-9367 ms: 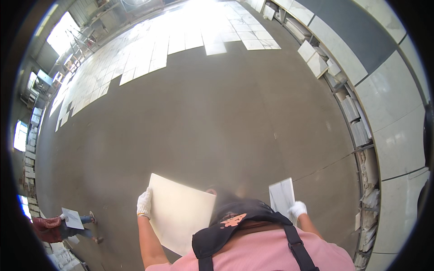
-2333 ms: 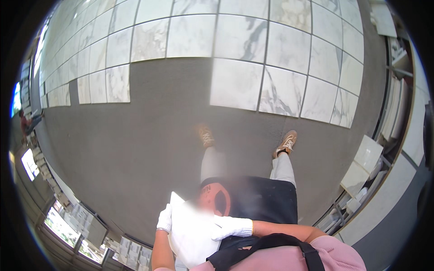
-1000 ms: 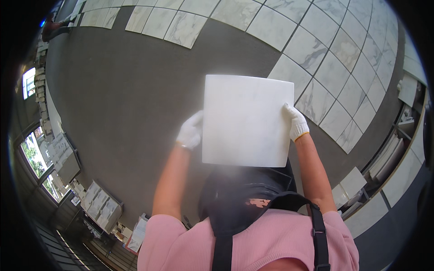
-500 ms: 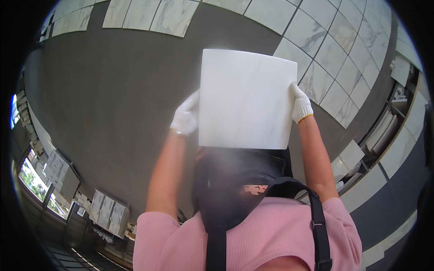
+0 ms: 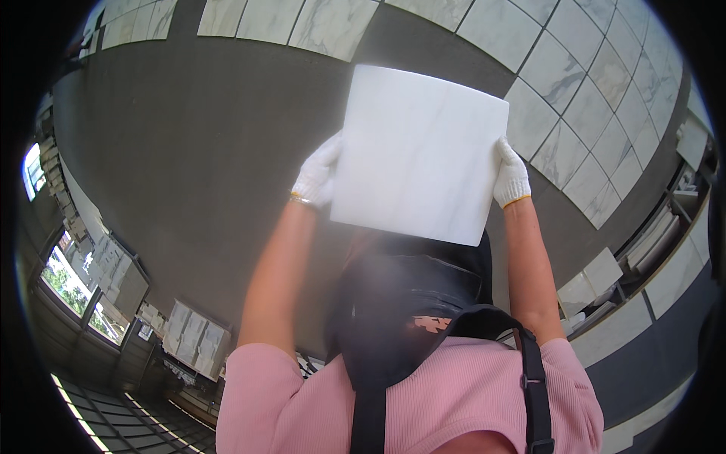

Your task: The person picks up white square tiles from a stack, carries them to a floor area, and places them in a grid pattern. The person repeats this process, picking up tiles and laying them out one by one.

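A square white marble tile with faint grey veining is held up in front of my body, over the grey floor. My left hand, in a white knit glove, grips its left edge; the fingers go behind the tile and are partly hidden. On the opposite edge my right hand, gloved the same way, is closed with the thumb along the side and the other fingers out of sight underneath. The tile is turned a little clockwise, its right side lower than its left.
Veined marble tiles lie in a grid on the grey floor at the far right. Another row of tiles lies along the far edge. Shelving with stacked slabs stands at right. Stacked pale pieces sit at lower left, near windows.
The tile has turned slightly clockwise and shifted a little farther away, with both hands still on it. The surroundings have slid rightward in view.
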### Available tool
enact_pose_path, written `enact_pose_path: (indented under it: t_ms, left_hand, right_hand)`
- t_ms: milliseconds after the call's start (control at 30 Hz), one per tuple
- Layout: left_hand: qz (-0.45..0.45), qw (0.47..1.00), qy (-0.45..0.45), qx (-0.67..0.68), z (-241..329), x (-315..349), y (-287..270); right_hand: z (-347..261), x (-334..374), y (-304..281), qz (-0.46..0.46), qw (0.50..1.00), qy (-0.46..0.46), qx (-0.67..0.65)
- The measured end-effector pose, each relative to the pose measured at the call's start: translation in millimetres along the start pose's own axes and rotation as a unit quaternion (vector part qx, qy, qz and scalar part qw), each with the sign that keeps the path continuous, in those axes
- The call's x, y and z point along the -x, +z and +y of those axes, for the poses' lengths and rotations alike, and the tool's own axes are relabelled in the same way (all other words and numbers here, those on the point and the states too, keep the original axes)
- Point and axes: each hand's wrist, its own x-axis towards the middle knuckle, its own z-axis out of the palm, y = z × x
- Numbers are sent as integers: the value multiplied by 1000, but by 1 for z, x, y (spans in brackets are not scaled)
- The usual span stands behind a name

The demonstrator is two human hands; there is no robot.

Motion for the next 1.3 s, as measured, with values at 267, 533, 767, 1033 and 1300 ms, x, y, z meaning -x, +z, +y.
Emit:
enact_pose_path:
  t_ms: [267, 533, 767, 1033, 1300]
  left_hand:
    - [61, 996, 23, -57, 10, -67, 30]
    - [121, 973, 48, -191, 19, -191, 8]
    - [109, 830, 29, -547, 59, -343, -49]
    - [121, 788, 52, -601, 76, -517, -132]
    - [108, 786, 68, -604, 104, -602, -167]
  right_hand:
    - [-33, -45, -10, -45, 995, -3, 84]
    - [-36, -124, -7, 53, 976, 7, 210]
    - [13, -274, 9, 167, 939, -80, 291]
    - [42, -454, 18, 186, 906, -113, 363]
    - [59, -571, 22, 174, 901, -167, 360]
